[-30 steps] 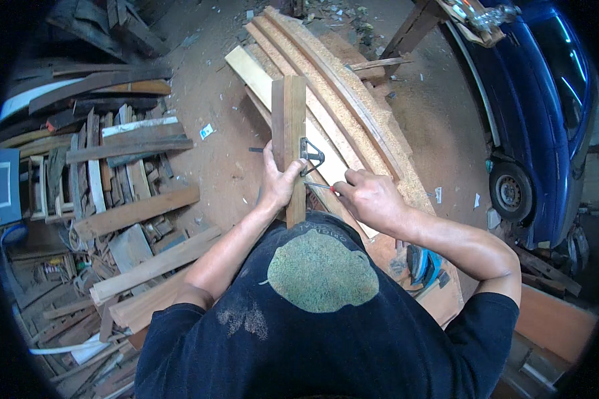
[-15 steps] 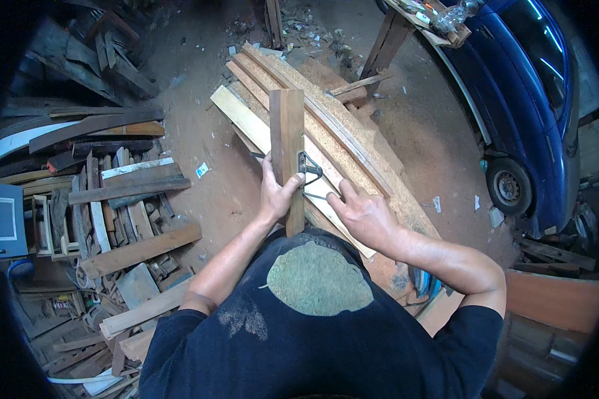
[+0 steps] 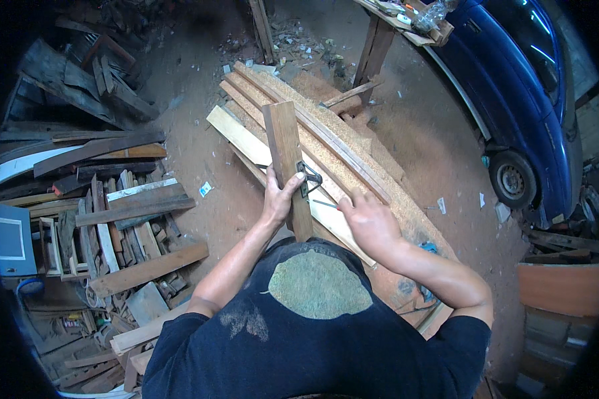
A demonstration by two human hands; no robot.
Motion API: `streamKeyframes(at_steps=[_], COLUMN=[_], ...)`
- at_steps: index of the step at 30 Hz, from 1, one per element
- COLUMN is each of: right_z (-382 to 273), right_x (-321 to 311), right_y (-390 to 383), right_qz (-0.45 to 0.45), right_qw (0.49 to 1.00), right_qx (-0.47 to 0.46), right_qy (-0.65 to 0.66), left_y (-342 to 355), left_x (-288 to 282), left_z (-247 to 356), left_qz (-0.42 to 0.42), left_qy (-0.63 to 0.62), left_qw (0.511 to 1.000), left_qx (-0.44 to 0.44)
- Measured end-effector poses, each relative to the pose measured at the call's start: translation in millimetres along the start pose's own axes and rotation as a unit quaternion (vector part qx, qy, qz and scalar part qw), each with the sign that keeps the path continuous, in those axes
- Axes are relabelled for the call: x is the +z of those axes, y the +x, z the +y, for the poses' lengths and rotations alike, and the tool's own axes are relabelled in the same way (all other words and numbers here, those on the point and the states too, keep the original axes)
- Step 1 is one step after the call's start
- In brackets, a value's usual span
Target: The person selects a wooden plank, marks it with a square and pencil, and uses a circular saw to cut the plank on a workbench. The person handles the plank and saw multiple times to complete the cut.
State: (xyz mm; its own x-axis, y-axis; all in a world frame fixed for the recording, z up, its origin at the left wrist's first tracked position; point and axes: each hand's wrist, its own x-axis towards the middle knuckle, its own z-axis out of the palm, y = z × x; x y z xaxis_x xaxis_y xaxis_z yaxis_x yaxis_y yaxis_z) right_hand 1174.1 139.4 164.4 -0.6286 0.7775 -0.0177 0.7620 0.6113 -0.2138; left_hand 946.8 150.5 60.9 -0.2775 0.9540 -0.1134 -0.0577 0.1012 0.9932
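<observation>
An upright brown wooden board stands close to my front, with a black metal fitting against its right side. My left hand is wrapped round the board, thumb pressed on the fitting. My right hand is closed on a slim screwdriver with a red handle; its shaft points left toward the board, just below the fitting. Behind both hands lie long pale planks on a wood-shaving-covered bench surface. A blue tool is partly hidden beside my right forearm.
Piles of scrap boards cover the left side, with a blue panel. A blue car stands at the right. A wooden stand holding small items is at the top. An orange board lies lower right.
The board and both hands sit slightly lower in the picture, and the board's top tilts a little more leftward. The surroundings have shifted as the view moved.
</observation>
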Motion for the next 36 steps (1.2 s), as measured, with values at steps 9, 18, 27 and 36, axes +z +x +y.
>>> streamKeyframes(at_steps=[9, 18, 27, 36], right_z=[22, 19, 34, 66], right_x=[-80, -65, -65, -56], right_y=[2, 20, 23, 23], right_qz=[0.035, 0.065, -0.060, -0.158], right_qw=[0.924, 0.926, 0.871, 0.897], right_qx=[0.091, 0.061, 0.100, 0.003], right_qy=[0.369, 0.368, 0.476, 0.412], left_y=[10, 10, 9, 6], left_x=[-14, 5, 16, 20], left_z=[-4, 29, 54, 53], left_qz=[-0.007, -0.076, -0.069, -0.144], left_qy=[0.140, 0.041, 0.103, 0.208], left_qw=[0.987, 0.992, 0.981, 0.958], left_qx=[0.081, 0.092, 0.149, 0.134])
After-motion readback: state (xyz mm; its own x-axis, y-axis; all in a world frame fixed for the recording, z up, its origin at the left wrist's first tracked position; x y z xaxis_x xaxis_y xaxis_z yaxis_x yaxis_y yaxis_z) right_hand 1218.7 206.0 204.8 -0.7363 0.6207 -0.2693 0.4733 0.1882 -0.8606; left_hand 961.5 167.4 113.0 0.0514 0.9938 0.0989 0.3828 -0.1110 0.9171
